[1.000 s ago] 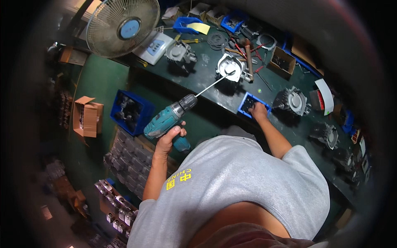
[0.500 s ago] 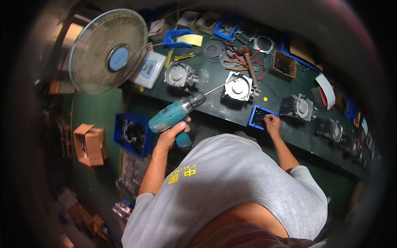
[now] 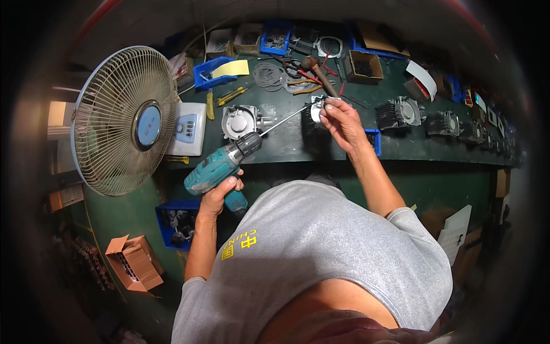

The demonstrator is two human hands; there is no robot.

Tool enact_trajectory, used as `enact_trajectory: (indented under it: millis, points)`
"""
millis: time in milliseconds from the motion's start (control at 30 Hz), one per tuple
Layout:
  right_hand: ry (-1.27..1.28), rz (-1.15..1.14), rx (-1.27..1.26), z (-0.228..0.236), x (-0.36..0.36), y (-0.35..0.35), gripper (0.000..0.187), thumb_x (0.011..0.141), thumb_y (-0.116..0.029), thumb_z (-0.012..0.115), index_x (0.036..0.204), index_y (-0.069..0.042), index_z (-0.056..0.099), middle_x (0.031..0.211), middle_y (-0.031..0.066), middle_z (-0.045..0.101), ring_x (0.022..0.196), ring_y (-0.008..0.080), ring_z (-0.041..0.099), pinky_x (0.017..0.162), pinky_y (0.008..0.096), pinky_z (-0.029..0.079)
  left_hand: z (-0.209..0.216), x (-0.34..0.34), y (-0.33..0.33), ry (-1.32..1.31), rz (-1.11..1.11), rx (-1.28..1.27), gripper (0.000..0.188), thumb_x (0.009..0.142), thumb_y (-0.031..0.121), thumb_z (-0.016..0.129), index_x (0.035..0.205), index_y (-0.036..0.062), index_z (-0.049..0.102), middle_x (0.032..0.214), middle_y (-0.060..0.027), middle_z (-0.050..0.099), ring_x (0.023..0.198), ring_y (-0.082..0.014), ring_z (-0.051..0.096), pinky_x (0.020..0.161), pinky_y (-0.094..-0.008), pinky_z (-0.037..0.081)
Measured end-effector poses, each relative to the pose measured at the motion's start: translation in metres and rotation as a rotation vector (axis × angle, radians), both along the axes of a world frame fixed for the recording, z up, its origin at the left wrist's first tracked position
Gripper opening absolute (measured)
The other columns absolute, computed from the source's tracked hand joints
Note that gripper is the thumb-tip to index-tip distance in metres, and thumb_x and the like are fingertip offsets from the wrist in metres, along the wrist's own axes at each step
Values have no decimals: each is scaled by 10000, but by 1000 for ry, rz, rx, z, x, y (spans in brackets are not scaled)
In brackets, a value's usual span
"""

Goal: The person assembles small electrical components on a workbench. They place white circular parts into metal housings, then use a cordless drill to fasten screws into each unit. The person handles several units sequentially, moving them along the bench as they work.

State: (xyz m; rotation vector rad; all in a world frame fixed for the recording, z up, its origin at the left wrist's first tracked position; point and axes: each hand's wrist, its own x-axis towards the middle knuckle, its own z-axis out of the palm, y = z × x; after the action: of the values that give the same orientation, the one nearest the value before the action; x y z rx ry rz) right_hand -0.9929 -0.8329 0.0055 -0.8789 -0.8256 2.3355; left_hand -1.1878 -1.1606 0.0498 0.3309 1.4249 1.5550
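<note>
Gripping the drill by its handle, the left hand has it out in front of the bench, and the long bit slants up and right toward the near housing! The tip ends right at that housing's edge in this view; whether they touch, I can't tell. And over on the other side, here's the right hand, up over the same housing and hiding part of it, thumb and fingertips drawn together. Is there something in that pinch? Too small to tell from here.

Just below the right wrist, a blue tray peeks out at the bench's front edge, partly covered by the forearm. Behind the drill's chuck sits a second housing, round face up, and off to the right a whole row of housings runs away along the bench.

Just behind the near housing lies a hammer, handle slanting down toward the right hand, with pliers beside it and thin rings farther left. The big fan fills the left side, and down on the floor, there's a blue crate near an open carton.
</note>
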Motion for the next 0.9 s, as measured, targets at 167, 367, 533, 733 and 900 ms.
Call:
enact_trajectory:
  millis: [167, 367, 533, 733, 900]
  points:
    - [62, 38, -10, 9, -33, -25, 203, 937, 0, 675, 1139, 18, 665, 1022, 90, 693, 922, 181, 695, 837, 322, 625, -6, -23, -30, -15, -13, 22, 424, 858, 262, 732, 1119, -59, 643, 778, -85, 627, 736, -195, 610, 769, -355, 519]
    - [52, 82, -35, 6, -58, -43, 187, 923, 19, 685, 1109, 28, 667, 1007, 108, 697, 931, 207, 706, 873, 339, 631, -11, -36, -55, -44, 19, 58, 409, 867, 240, 726, 1128, -62, 636, 780, -88, 628, 747, -199, 618, 775, -359, 521]
    - [78, 96, -41, -1, -66, -44, 172, 926, 6, 691, 1095, 28, 667, 1014, 110, 701, 937, 215, 711, 882, 345, 631, -14, -39, -60, -46, 34, 67, 395, 867, 217, 728, 1133, -60, 634, 794, -87, 627, 752, -191, 617, 777, -368, 526]
    - [71, 117, -51, -4, -76, -36, 167, 918, 12, 698, 1081, 37, 670, 1039, 130, 710, 959, 223, 720, 891, 343, 631, -11, -35, -54, -44, 85, 71, 387, 871, 206, 726, 1135, -59, 631, 795, -88, 625, 750, -190, 614, 775, -371, 525]
    - [75, 115, -46, -8, -77, -25, 153, 904, 30, 706, 1053, 31, 673, 1070, 152, 713, 968, 229, 724, 885, 339, 634, -5, -35, -43, -13, 80, 51, 387, 882, 219, 711, 1135, -62, 626, 785, -91, 621, 751, -200, 612, 769, -363, 519]
